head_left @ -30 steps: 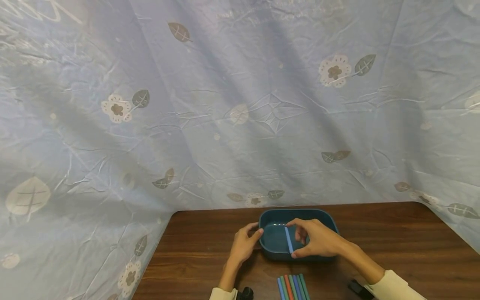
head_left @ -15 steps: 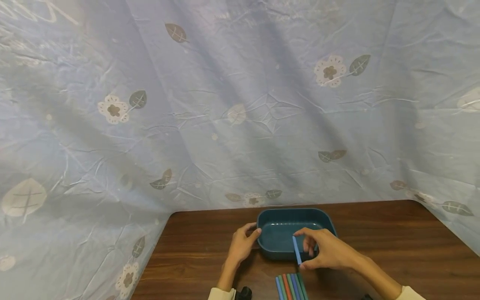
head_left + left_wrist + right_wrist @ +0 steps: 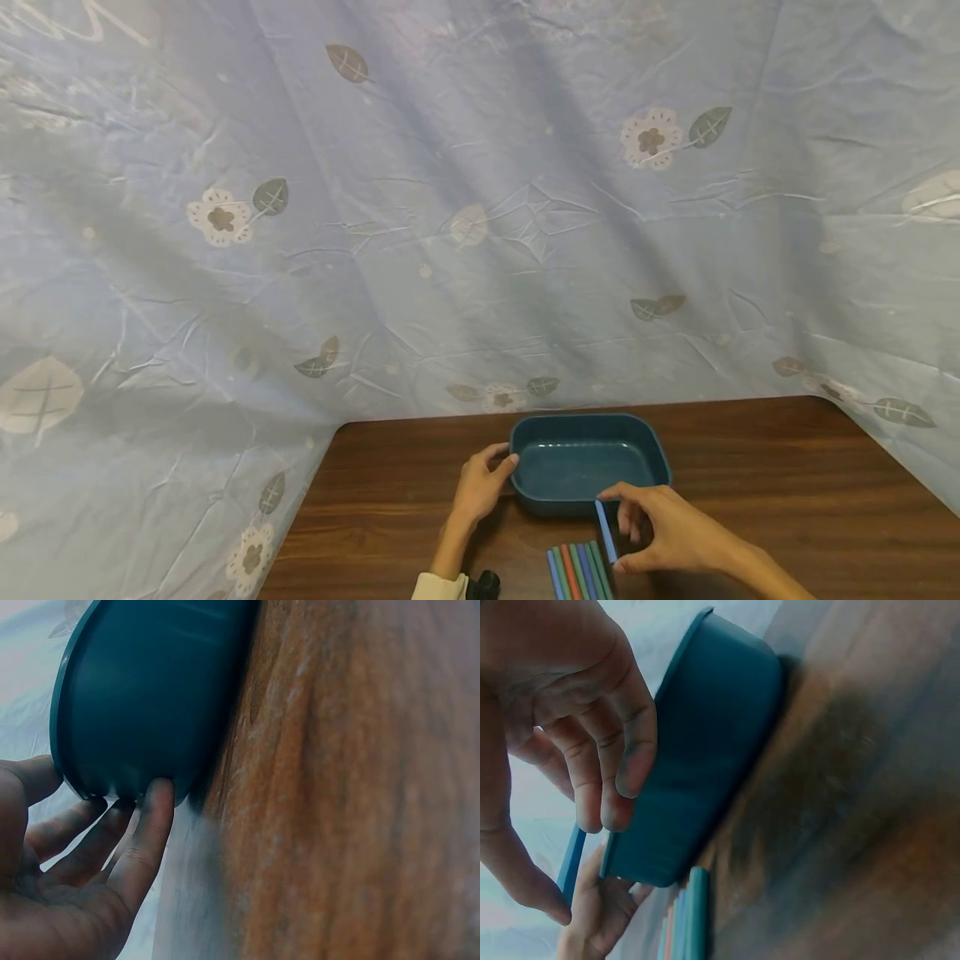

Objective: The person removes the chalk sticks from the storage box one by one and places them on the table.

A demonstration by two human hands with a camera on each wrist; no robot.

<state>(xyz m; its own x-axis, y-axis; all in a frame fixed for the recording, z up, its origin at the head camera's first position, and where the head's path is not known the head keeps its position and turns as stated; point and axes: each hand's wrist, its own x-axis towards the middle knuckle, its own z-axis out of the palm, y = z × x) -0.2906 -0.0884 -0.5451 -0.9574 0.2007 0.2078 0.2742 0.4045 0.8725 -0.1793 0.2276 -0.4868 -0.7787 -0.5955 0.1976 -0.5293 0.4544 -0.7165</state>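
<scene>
A light blue stick [image 3: 606,533] is pinched end to end between the thumb and a fingertip of my right hand [image 3: 667,533]. That hand is above the table, just in front of the near wall of a deep teal rectangular dish [image 3: 555,506]. My left hand [image 3: 480,487] grips the dish's left end, thumb at the rim and fingers against the outer wall, as the left wrist view also shows. No stick lies in the visible part of the dish. Side by side in front of it lie several coloured sticks [image 3: 577,573], blue, green and red, cut by the lower frame edge.
The dark brown wooden table [image 3: 390,500] has its back edge along a pale curtain [image 3: 420,208] with leaf and flower prints. A black strap piece [image 3: 486,585] sits at the left wrist by a cream sleeve [image 3: 438,586].
From over the dish, my right hand has moved toward me and to the right, carrying the blue stick to the right of the row. My left hand stays on the dish's end.
</scene>
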